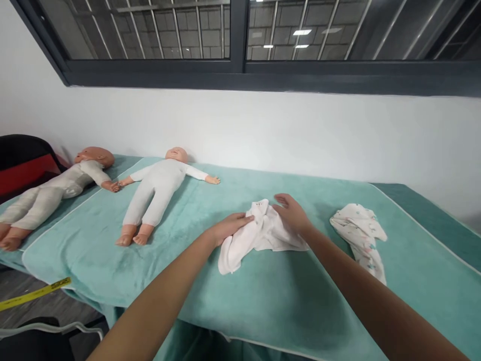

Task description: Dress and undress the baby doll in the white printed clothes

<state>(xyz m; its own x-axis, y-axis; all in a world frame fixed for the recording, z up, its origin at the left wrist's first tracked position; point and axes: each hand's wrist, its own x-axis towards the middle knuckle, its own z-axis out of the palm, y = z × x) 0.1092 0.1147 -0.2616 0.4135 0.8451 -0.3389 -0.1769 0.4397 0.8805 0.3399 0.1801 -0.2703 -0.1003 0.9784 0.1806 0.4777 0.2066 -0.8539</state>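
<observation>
A crumpled white baby garment [259, 228] with a few small dark dots near its top edge lies in front of me. My left hand [231, 228] is at its left side, the thumb over the cloth and the fingers closed against its edge. On the other side, my right hand [293, 214] rests against the fabric with its fingers slightly curled and apart from the thumb, gripping nothing visible. Part of the garment is hidden behind my right hand and wrist. A second white baby garment [358, 228], with a small coloured print, lies to the right, touched by neither hand.
Two baby dolls in white bodysuits lie at the left, one doll [160, 183] nearer and another doll [56, 193] at the far left. A green cloth [259, 301] covers the table. Behind it is a white wall [281, 130] beneath a dark-framed window [150, 72]. Yellow tape [33, 293] shows lower left.
</observation>
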